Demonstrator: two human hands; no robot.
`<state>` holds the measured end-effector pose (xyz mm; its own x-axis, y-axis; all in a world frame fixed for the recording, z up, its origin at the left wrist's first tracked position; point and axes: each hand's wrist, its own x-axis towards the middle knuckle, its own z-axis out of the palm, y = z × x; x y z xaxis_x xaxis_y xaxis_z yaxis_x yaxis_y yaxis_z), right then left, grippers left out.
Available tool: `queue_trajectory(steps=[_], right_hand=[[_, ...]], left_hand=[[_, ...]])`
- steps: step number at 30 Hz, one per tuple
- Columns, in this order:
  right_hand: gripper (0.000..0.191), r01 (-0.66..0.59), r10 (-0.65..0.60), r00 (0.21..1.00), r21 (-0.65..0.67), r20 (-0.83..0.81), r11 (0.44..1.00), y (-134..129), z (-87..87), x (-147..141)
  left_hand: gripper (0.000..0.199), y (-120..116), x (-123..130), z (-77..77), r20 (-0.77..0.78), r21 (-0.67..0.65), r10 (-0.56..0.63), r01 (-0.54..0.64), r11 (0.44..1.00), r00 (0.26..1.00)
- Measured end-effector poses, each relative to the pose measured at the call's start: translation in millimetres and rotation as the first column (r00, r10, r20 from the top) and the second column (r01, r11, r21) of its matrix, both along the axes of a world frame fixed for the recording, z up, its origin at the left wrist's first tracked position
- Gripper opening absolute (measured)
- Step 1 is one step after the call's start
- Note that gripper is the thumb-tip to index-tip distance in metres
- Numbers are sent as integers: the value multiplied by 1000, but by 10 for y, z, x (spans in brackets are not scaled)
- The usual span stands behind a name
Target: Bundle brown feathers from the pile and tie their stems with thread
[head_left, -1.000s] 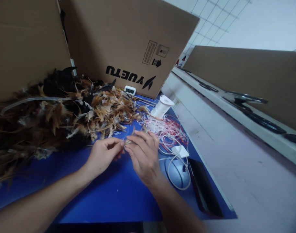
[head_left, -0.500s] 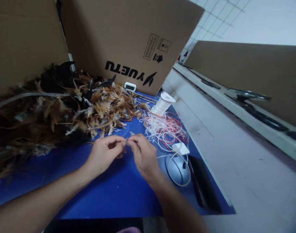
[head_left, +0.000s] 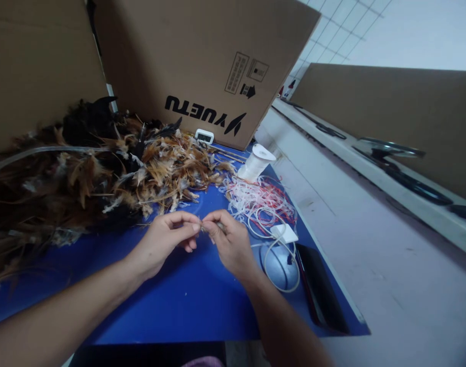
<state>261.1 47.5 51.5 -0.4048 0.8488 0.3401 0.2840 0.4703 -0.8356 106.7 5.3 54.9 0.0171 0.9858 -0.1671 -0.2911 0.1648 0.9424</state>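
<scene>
My left hand is closed in a pinch over the blue table, thumb pressed to forefinger. Touching its fingertips is my right hand, also pinched. Between them sits a small brownish wisp that looks like a feather, mostly covered by the fingers. Just beyond and to the left lies a big heap of brown and black feathers. Right of my hands is a tangle of white and red strings, with a white spool standing behind it.
Tall cardboard boxes wall off the back, with a small white digital display at their foot. Near the right edge lie a white cable, a white square piece, a round silvery object and a dark flat case.
My right fingers have curled a little, and the wisp now shows between right thumb and forefinger instead of above the fingertips. Both hands stay in nearly the same place.
</scene>
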Motion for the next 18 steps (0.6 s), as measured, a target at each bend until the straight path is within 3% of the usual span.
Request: queue_trajectory(steps=[11, 14, 18], right_hand=[[13, -106, 69, 978, -188, -195, 976, -17, 64, 3], [12, -100, 74, 983, -151, -167, 983, -13, 89, 22], [9, -83, 84, 995, 20, -52, 996, -4, 115, 54]], left_hand=[[11, 32, -27, -52, 298, -43, -109, 127, 991, 948], [13, 36, -38, -58, 286, -42, -157, 176, 984, 945], [14, 30, -60, -48, 238, -53, -196, 214, 975, 951]])
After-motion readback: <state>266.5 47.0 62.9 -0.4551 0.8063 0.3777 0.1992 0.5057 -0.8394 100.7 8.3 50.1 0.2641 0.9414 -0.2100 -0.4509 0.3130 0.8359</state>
